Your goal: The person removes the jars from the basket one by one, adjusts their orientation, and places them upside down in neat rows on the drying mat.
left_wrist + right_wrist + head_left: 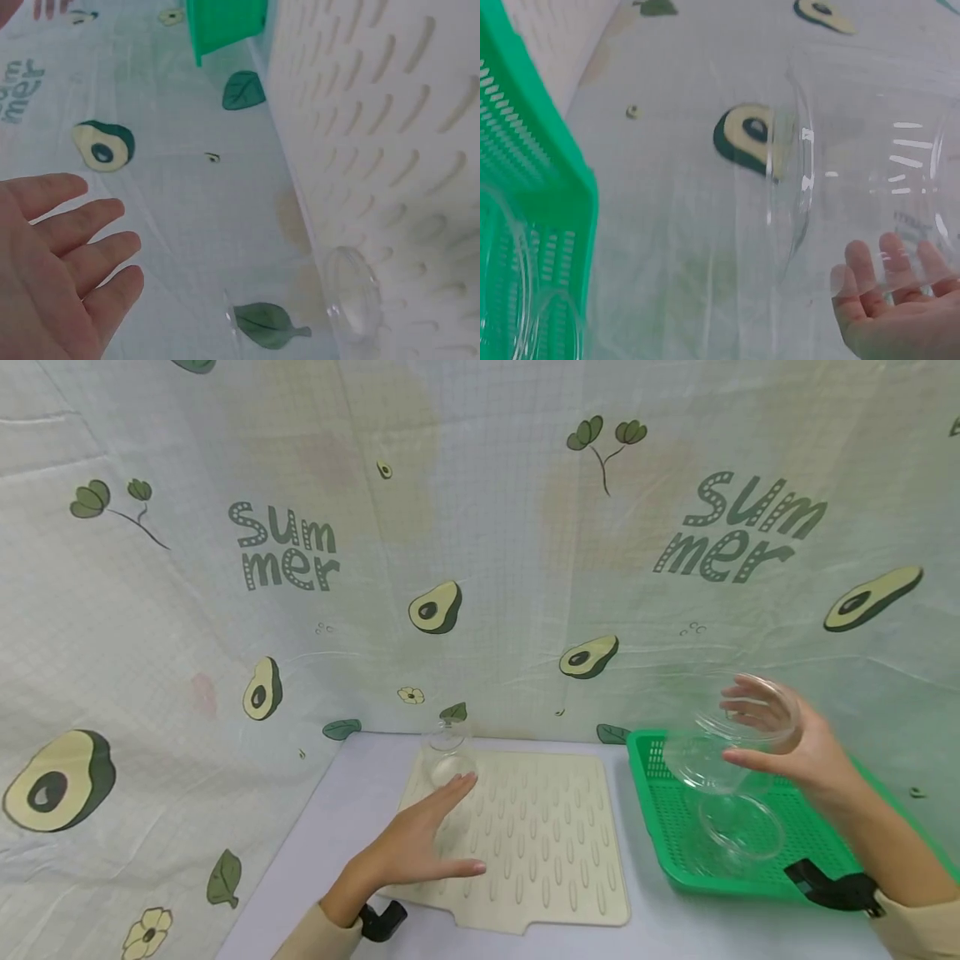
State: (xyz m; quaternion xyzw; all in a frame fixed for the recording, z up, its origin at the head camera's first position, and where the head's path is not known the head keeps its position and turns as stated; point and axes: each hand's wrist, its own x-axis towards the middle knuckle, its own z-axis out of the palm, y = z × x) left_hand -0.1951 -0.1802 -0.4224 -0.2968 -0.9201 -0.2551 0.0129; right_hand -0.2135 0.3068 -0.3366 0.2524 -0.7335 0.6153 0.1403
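My right hand [798, 752] grips a clear round bowl [705, 764] above the green basket [647, 814], its thumb on the near side and fingers round the far side. In the right wrist view the fingers [896, 274] show against the clear wall of the bowl [847, 172]. Another clear bowl [738, 853] sits inside the basket below. Over the left part of the cream ribbed mat [555, 868], my left hand [416, 847] is spread with nothing in it. Just beyond its fingertips, a small clear container [447, 752] stands at the mat's back left corner.
The mat lies on a white table [322, 827], with the basket close to its right side. A hanging cloth [495, 527] printed with avocados and leaves rises behind the table and along its left.
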